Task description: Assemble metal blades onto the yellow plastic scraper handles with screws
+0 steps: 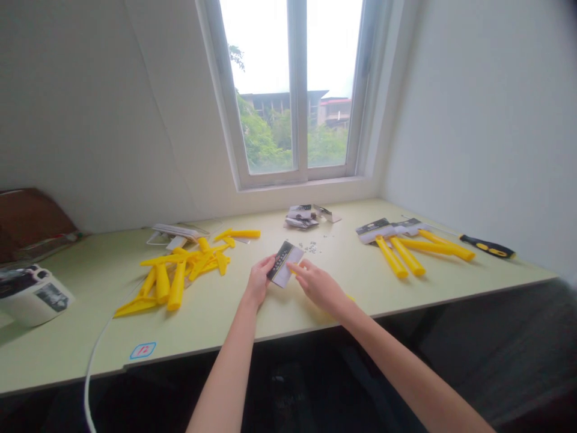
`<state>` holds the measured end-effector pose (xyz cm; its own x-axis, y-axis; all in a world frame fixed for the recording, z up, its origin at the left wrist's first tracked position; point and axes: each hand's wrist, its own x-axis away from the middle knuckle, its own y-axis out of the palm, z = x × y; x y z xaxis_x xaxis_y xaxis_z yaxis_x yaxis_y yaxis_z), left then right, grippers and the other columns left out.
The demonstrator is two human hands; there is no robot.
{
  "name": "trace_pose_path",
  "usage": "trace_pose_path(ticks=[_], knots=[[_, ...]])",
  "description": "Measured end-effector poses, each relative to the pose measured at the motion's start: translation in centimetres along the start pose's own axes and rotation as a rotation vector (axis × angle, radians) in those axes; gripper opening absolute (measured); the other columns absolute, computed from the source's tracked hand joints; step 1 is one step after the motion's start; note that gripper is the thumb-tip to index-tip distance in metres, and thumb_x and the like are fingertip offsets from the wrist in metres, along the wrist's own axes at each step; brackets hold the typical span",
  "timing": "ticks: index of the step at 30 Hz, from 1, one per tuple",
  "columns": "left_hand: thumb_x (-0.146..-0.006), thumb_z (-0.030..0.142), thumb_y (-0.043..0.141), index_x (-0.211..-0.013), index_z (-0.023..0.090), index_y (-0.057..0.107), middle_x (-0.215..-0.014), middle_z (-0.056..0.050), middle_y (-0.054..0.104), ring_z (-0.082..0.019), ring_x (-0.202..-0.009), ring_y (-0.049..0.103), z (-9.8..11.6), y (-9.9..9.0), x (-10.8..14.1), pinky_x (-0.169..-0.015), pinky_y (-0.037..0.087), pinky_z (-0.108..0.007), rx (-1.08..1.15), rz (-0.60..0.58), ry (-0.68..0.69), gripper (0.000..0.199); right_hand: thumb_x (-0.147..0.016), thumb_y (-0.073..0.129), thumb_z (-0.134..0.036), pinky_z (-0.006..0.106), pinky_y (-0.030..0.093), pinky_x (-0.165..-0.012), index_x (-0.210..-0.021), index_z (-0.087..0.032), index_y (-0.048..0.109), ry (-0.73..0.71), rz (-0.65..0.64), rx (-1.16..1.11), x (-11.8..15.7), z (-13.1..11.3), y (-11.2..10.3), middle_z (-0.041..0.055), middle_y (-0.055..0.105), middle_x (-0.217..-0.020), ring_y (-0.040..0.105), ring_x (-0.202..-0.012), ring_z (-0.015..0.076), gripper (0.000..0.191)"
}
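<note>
My left hand [260, 279] holds a black-and-white card package [285, 263] upright by its lower left edge, above the pale green table [252, 325]. My right hand [318, 285] lies close beside it, fingertips at the card's right edge. A yellow plastic piece [349, 297] shows past that hand and again at the fingertips, mostly hidden beneath it. Small metal bits [309, 246] are scattered just beyond the card. Left of my hands lies a heap of yellow plastic handles [177, 285]. Several more yellow handles [408, 255] lie to the right, partly on black-and-white packaged cards [376, 231].
A stack of card packages [301, 216] lies at the table's back, below the window [293, 90]. A screwdriver with a black and yellow handle [487, 245] lies at the far right. A white cable [92, 367] hangs over the front edge, and a white boxed item [33, 294] sits at the left.
</note>
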<state>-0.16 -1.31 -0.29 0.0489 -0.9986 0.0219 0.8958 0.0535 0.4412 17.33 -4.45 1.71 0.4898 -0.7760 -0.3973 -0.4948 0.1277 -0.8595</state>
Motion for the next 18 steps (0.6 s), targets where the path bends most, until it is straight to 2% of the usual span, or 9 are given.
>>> trace_pose_path(ticks=[4, 7, 10, 13, 15, 18], knots=[[-0.081, 0.032, 0.048, -0.094, 0.012, 0.062, -0.106, -0.013, 0.062, -0.018, -0.081, 0.064, 0.0, 0.0, -0.2, -0.076, 0.048, -0.031, 0.066, 0.053, -0.037, 0.027, -0.088, 0.032, -0.018, 0.026, 0.043, -0.073, -0.127, -0.021, 0.041, 0.088, 0.135, 0.041, -0.6, 2.8, -1.7, 0.0102, 0.054, -0.103, 0.056, -0.085, 0.0167, 0.041], [-0.082, 0.026, 0.045, -0.089, 0.01, 0.059, -0.104, -0.014, 0.061, -0.019, -0.079, 0.065, -0.1, 0.0, -0.4, -0.08, 0.048, -0.033, 0.078, 0.109, -0.01, 0.023, -0.087, 0.032, -0.018, 0.027, 0.043, -0.074, -0.126, -0.016, 0.044, 0.298, 0.255, 0.132, -1.1, 6.9, -3.4, 0.0119, 0.055, -0.099, 0.056, -0.084, 0.0183, 0.04], [-0.082, 0.022, 0.044, -0.088, 0.009, 0.059, -0.097, -0.013, 0.063, -0.019, -0.077, 0.065, -0.3, 0.0, -0.4, -0.08, 0.048, -0.035, 0.051, 0.103, 0.015, 0.021, -0.087, 0.033, -0.018, 0.029, 0.042, -0.074, -0.127, -0.013, 0.043, 0.526, 0.352, 0.263, -1.5, 11.6, -4.9, 0.0142, 0.055, -0.095, 0.057, -0.081, 0.0204, 0.041], [-0.08, 0.018, 0.044, -0.086, 0.008, 0.059, -0.091, -0.013, 0.064, -0.019, -0.075, 0.065, -0.4, 0.2, -0.4, -0.079, 0.049, -0.036, 0.026, 0.096, 0.028, 0.019, -0.086, 0.032, -0.017, 0.031, 0.042, -0.071, -0.127, -0.012, 0.043, 0.649, 0.37, 0.356, -1.6, 15.3, -5.9, 0.0173, 0.054, -0.099, 0.057, -0.08, 0.0226, 0.042], [-0.078, 0.016, 0.045, -0.085, 0.008, 0.059, -0.089, -0.012, 0.064, -0.018, -0.074, 0.065, -0.5, 0.3, -0.4, -0.079, 0.049, -0.036, 0.009, 0.095, 0.035, 0.017, -0.086, 0.033, -0.015, 0.031, 0.041, -0.071, -0.129, -0.012, 0.039, 0.714, 0.371, 0.393, -1.6, 16.9, -6.3, 0.0192, 0.053, -0.102, 0.057, -0.081, 0.0232, 0.044], [-0.077, 0.013, 0.046, -0.084, 0.009, 0.059, -0.086, -0.011, 0.065, -0.017, -0.071, 0.064, -0.5, 0.3, -0.4, -0.078, 0.049, -0.035, -0.016, 0.097, 0.039, 0.016, -0.084, 0.033, -0.01, 0.031, 0.041, -0.073, -0.129, -0.01, 0.038, 0.776, 0.243, 0.456, -1.4, 18.2, -6.4, 0.0198, 0.054, -0.102, 0.057, -0.087, 0.0244, 0.046]])
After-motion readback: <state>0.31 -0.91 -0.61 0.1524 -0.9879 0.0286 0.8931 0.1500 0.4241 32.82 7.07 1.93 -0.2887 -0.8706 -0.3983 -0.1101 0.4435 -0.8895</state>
